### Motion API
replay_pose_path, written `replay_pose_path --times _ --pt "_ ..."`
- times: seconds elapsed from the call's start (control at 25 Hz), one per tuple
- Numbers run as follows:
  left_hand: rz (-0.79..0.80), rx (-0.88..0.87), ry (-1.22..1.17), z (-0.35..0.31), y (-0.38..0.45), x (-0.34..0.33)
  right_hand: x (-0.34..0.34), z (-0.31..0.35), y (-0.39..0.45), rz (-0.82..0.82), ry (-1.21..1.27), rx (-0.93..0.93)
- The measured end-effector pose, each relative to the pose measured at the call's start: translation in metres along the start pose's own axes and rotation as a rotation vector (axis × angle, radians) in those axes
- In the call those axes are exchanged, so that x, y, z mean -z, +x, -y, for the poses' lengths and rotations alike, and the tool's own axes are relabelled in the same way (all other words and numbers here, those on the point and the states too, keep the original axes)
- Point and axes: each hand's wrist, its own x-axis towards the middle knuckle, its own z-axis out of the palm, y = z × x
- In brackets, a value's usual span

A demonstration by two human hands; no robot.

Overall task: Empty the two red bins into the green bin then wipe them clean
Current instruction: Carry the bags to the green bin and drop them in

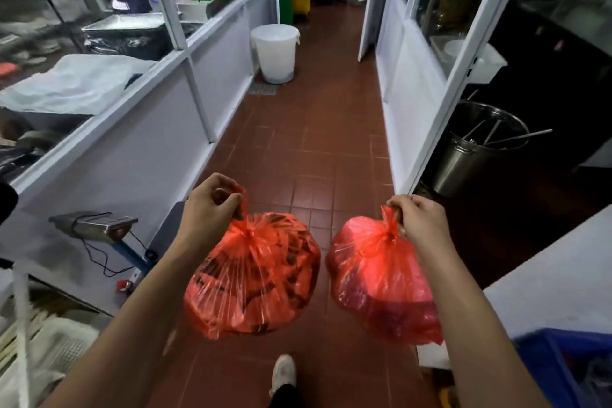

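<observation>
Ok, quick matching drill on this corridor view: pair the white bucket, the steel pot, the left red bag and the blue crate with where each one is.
Things:
1. white bucket
2. steel pot
3. left red bag
4. blue crate

Places:
A. bottom right corner of the view
B. hanging from the left hand
C. on the tiled floor by the left partition, ahead
D. through the doorway on the right, long utensils standing in it

Pairs: 1-C, 2-D, 3-B, 4-A
</observation>
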Motion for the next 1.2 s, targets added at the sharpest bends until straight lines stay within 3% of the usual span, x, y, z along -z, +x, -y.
replay_pose_path --times 0.2,0.6,1.2 --pt "-0.047 0.005 -0.052 0.005 0.099 -0.034 -0.044 0.027 0.092 -0.007 0.041 0.003" --pt "0.057 -0.041 -0.193 -0.004 0.315 -0.065 -0.148 0.098 0.273 -0.082 -0.011 0.001" --pt "-0.007 -0.042 -0.238 -0.022 0.646 -0.152 -0.286 0.166 0.59 -0.012 -0.039 0.034"
